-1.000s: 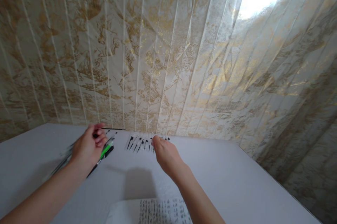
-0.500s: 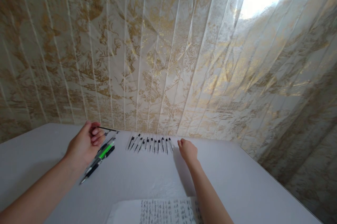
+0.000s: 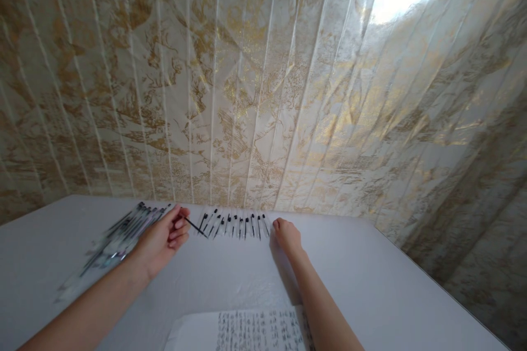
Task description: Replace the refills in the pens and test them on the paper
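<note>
My left hand [image 3: 167, 238] pinches a thin black pen [image 3: 195, 227] between thumb and fingers. The pen slants down to the right, its tip close to the left end of a row of slim clear pens with black ends [image 3: 234, 224]. My right hand [image 3: 287, 234] rests at the other end of that row, fingers closed. Whatever its fingertips hold, if anything, is hidden. Left of and partly behind my left hand lies a bundle of several pens [image 3: 119, 235], blurred in places.
Near the front edge of view lies a sheet of paper with handwriting [image 3: 247, 332], partly under my right forearm. The white table [image 3: 370, 285] ends at a gold-patterned curtain [image 3: 230, 93] along the back and right.
My left hand has moved right with the black pen, from over the bundle toward the row. More of the bundle shows now. My right hand stays almost in place.
</note>
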Demonstrator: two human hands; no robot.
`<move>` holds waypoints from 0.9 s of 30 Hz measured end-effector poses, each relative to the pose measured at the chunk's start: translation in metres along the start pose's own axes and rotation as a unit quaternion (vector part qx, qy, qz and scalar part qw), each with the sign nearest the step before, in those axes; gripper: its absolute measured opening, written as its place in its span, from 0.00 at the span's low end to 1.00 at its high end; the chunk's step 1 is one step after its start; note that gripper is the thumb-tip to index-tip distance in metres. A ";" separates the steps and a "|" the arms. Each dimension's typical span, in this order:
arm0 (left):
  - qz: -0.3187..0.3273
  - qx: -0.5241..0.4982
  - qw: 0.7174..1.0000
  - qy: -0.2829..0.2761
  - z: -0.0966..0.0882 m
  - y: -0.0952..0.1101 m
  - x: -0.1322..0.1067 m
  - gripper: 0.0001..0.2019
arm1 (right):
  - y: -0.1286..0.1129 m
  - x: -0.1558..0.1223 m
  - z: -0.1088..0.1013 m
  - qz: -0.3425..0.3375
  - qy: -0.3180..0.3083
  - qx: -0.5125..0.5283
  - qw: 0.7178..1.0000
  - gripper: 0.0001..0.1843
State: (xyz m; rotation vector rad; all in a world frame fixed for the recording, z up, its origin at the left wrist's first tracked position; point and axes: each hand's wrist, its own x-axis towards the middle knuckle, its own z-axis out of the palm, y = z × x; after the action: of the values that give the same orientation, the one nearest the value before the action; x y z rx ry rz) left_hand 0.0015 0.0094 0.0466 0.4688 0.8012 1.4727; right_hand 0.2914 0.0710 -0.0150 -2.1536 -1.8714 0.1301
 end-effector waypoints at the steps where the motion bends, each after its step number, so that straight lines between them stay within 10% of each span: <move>1: -0.012 0.010 1.000 -0.007 0.000 -0.003 0.000 0.15 | 0.000 0.000 0.000 -0.003 -0.002 0.004 1.000 0.20; 15: -0.092 0.137 0.980 -0.112 -0.004 -0.041 -0.009 0.15 | -0.002 0.000 -0.003 -0.016 -0.023 0.056 0.998 0.19; 27: -0.014 0.228 0.964 -0.135 0.018 -0.054 -0.001 0.20 | -0.020 -0.006 -0.032 -0.061 -0.043 0.136 0.988 0.15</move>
State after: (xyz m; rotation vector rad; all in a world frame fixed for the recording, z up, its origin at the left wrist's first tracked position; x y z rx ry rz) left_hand 0.0520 0.0079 0.0195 0.9796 0.9210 1.1585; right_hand 0.2800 0.0624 0.0205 -1.8746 -1.9005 0.4326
